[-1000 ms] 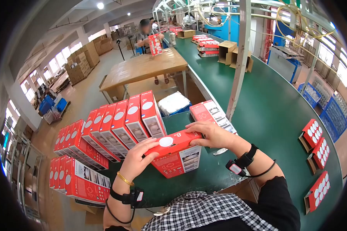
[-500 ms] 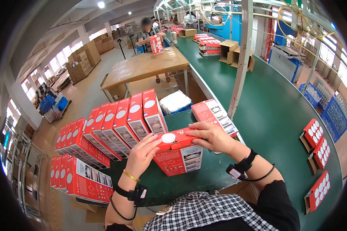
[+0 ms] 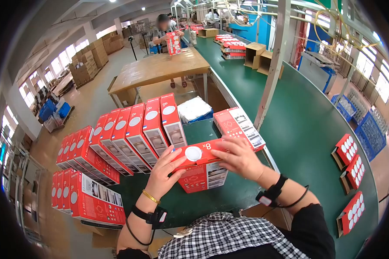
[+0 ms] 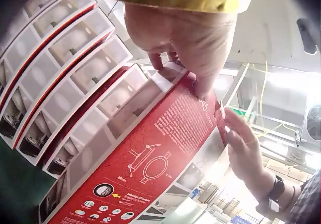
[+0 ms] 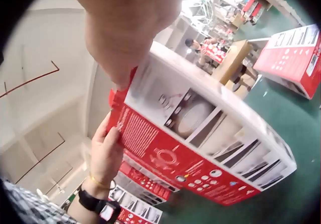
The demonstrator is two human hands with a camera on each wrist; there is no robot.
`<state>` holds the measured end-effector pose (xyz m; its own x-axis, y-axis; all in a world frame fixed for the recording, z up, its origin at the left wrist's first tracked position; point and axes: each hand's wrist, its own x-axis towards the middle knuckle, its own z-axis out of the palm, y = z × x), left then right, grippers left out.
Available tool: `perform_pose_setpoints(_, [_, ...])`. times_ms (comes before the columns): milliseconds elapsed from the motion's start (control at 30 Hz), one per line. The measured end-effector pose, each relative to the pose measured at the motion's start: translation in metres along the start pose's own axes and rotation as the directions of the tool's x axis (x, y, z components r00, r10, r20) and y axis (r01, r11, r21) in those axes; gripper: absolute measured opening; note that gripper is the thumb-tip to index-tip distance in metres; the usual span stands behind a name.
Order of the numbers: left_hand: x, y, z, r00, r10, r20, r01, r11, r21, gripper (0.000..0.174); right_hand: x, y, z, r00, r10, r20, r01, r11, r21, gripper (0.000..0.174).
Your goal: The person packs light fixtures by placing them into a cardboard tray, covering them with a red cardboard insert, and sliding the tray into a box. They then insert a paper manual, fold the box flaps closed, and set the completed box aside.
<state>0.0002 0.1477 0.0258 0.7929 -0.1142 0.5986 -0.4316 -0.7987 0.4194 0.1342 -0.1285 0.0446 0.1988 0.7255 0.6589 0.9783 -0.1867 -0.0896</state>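
A red-and-white downlight box (image 3: 199, 175) stands upright on the green table between both hands. Its top flap (image 3: 193, 153) carries a white circle and "8x", and lies over the box. My left hand (image 3: 162, 170) grips the top's left end; the left wrist view shows the thumb on the printed face and fingertips beyond the edge. My right hand (image 3: 242, 159), slightly blurred, holds the top's right end, with fingers across the flap. In the right wrist view, a small red tab (image 5: 118, 97) shows at the top edge beside the box's printed side (image 5: 200, 118). Some fingertips are hidden.
Rows of similar boxes (image 3: 134, 127) stand at left, with a lower row (image 3: 97, 198) nearer me. Another box (image 3: 240, 125) lies beyond my right hand. A metal post (image 3: 274, 64) rises beside the green belt (image 3: 307, 121). A person (image 3: 162, 34) stands behind the wooden table (image 3: 160, 73).
The top flap, raised and tilted at first, has come down flatter, and its front tab shows less. My right hand has shifted slightly right and downward. The left hand stays at its end.
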Motion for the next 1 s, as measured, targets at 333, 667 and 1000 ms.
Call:
perform_pose_setpoints(333, [-0.001, -0.001, 0.002, 0.999, 0.017, -0.032, -0.018, 0.999, -0.032, 0.044, 0.009, -0.045, 0.033, 0.984, -0.082, -0.157, 0.068, 0.993, -0.096, 0.045])
perform_pose_setpoints(667, [-0.002, 0.000, 0.001, 0.999, 0.006, -0.031, -0.007, 0.999, -0.037, 0.042, 0.015, -0.043, 0.034, 0.977, 0.005, -0.211, -0.019, 0.998, -0.066, 0.036])
perform_pose_setpoints(1000, [-0.002, 0.003, 0.006, 0.996, -0.053, -0.067, 0.045, 0.992, -0.119, 0.039, 0.032, -0.035, 0.016, 0.997, 0.061, -0.038, -0.060, 0.998, 0.029, 0.026])
